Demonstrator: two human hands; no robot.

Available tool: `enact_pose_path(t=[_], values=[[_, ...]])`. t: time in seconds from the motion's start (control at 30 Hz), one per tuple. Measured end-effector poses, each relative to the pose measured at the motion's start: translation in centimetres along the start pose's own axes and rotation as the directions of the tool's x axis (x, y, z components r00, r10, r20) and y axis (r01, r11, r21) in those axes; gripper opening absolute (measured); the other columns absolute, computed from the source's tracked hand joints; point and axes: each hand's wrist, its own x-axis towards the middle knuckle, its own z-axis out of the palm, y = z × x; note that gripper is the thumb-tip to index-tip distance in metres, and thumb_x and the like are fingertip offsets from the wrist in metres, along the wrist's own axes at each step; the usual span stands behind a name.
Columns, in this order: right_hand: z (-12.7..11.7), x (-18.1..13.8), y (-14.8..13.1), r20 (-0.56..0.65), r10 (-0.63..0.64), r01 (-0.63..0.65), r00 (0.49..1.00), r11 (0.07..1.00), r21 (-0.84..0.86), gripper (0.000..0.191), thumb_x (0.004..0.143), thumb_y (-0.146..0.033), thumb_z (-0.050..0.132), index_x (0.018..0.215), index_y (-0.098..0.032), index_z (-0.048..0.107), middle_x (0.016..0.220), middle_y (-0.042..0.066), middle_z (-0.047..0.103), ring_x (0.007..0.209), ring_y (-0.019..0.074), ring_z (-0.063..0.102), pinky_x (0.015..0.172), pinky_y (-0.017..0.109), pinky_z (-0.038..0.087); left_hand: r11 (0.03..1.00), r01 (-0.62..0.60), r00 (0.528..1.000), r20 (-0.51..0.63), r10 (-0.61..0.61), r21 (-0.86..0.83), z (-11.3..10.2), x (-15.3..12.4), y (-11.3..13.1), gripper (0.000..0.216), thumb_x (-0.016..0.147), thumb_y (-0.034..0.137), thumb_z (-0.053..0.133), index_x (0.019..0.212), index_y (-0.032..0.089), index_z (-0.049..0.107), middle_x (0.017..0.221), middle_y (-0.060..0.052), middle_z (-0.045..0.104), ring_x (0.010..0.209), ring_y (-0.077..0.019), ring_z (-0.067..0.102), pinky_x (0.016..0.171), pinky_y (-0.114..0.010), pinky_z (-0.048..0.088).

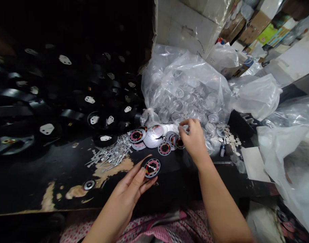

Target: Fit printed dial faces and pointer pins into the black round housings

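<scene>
My left hand (135, 184) grips a round pressure gauge (151, 167), its black-and-red dial and white pointer facing up. Over the near edge of a heap of clear plastic covers (178, 104), my right hand (193, 138) has its thumb and forefinger drawn together. Whatever lies between those fingertips, if anything, is too small or clear to make out. Printed dial discs (164, 148) lie fanned out between the hands, some showing white backs. Left of the discs is a pile of thin grey pointers (111, 152).
Many black gauge housings with white plates (47, 129) fill the left side. A small ring-shaped part (89, 184) lies near the front edge. At the right are a small screwdriver (222, 150), scattered small pale pieces (231, 138), a white card (254, 163) and plastic bags (293, 158).
</scene>
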Motion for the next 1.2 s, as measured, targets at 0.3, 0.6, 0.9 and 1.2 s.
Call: enact_pose_path(t=[0.3, 0.6, 0.9, 1.2], values=[[-1.6, -5.1, -3.1, 0.113, -0.009, -0.061, 0.994, 0.799, 0.598, 0.026, 0.093, -0.029, 0.061, 0.118, -0.022, 0.064, 0.087, 0.001, 0.068, 0.069, 0.0138, 0.062, 0.068, 0.029, 0.053, 0.982, 0.107, 0.994, 0.023, -0.105, -0.155, 0.3, -0.2, 1.3, 0.027, 0.083, 0.041, 0.076, 0.101, 0.021, 0.078, 0.113, -0.008, 0.078, 0.104, -0.0256, 0.074, 0.094, -0.037, 0.06], [-0.9, -8.1, -6.8, 0.257, -0.258, 0.106, 0.931, 0.868, 0.485, 0.024, 0.1, -0.026, 0.053, 0.116, -0.023, 0.07, 0.112, 0.008, 0.059, 0.099, 0.0164, 0.062, 0.089, 0.032, 0.05, 0.987, -0.119, 0.992, 0.048, 0.115, 0.106, -0.1, -0.4, 1.3, 0.036, 0.079, 0.04, 0.08, 0.114, 0.032, 0.076, 0.133, -0.001, 0.07, 0.123, -0.0279, 0.064, 0.094, -0.033, 0.058], [1.0, -8.0, -8.0, 0.045, -0.256, 0.231, 0.966, 0.925, 0.301, 0.038, 0.105, -0.027, 0.031, 0.069, -0.022, 0.042, 0.062, -0.001, 0.049, 0.06, 0.014, 0.046, 0.063, 0.03, 0.032, 0.919, -0.185, 0.983, 0.057, 0.176, 0.348, 0.4, -1.7, 1.4, 0.035, 0.067, 0.027, 0.087, 0.102, 0.031, 0.081, 0.106, -0.001, 0.08, 0.107, -0.0308, 0.072, 0.099, -0.036, 0.053], [1.2, -7.9, -8.3, 0.349, -0.439, 0.22, 0.828, 0.826, 0.518, 0.04, 0.106, -0.041, 0.038, 0.082, -0.021, 0.061, 0.077, -0.001, 0.069, 0.069, 0.0134, 0.06, 0.069, 0.029, 0.038, 0.842, -0.076, 0.978, -0.123, 0.166, 0.534, -8.7, -5.0, 1.7, 0.035, 0.073, 0.033, 0.083, 0.109, 0.033, 0.079, 0.122, 0.0, 0.075, 0.125, -0.0334, 0.062, 0.109, -0.036, 0.046]])
